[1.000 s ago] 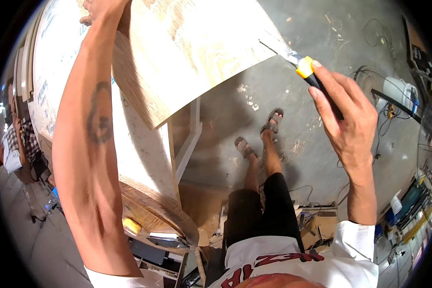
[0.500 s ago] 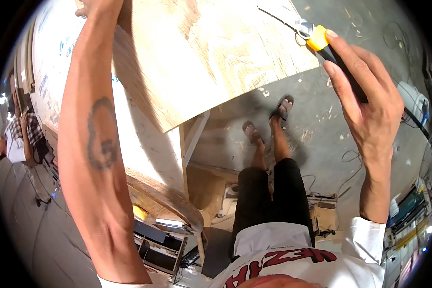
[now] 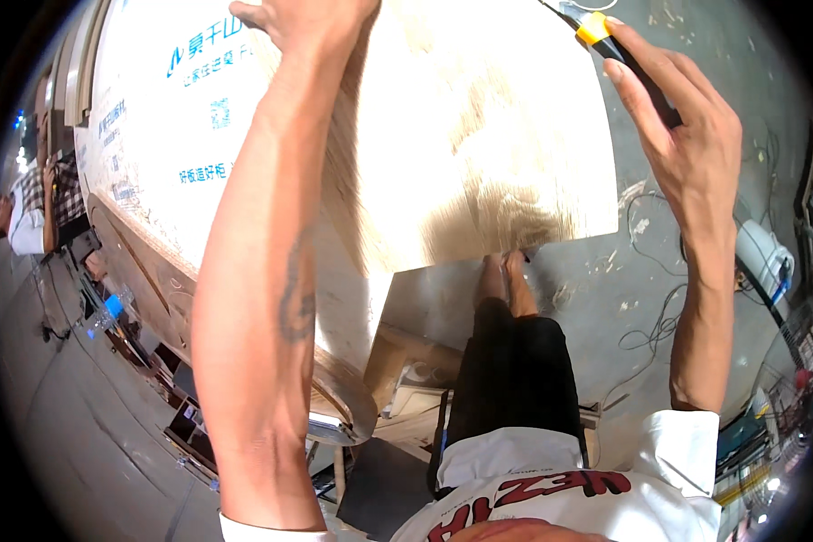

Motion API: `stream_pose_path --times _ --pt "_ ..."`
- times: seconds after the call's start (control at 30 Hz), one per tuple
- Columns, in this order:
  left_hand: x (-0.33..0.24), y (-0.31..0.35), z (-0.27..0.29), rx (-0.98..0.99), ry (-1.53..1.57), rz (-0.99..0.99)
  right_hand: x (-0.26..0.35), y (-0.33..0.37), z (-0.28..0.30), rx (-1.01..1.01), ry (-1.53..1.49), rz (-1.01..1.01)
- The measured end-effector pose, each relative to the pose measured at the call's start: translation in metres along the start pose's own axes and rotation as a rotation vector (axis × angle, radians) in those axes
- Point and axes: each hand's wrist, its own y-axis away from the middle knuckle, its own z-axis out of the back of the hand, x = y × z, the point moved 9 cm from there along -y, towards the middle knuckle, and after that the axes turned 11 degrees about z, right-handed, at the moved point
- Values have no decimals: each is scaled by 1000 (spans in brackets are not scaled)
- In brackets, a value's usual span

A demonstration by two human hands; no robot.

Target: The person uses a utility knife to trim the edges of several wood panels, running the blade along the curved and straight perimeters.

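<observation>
The right hand (image 3: 691,135) is between one and two o'clock from the middle of the view, and its fingers are closed around a hand tool (image 3: 630,63) with a black handle and a yellow collar. The thin dark tip of this tool points toward ten o'clock, over the border of a wood-grain panel (image 3: 479,135); whether it touches the panel, I cannot tell. The panel lies at one o'clock and covers part of a white board with blue print (image 3: 154,117), at ten o'clock. The left hand (image 3: 312,18) is between eleven and twelve o'clock, over these boards; the picture's edge cuts it, so I cannot tell if it is open or closed. At three o'clock there is a white container (image 3: 761,251).
</observation>
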Motion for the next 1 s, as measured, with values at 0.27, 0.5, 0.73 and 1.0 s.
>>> stream_pose_path --times 0.27,0.5,0.73,1.0 --pt "-3 8 9 123 76 65 -31 -79 -18 -45 8 -10" --pt "3 -1 11 141 102 111 -59 -155 -41 -62 84 -4" --pt "0 3 8 276 74 167 -86 -228 -60 -10 77 -57" --pt "-5 1 4 264 -24 138 -122 -302 -78 -16 102 31"
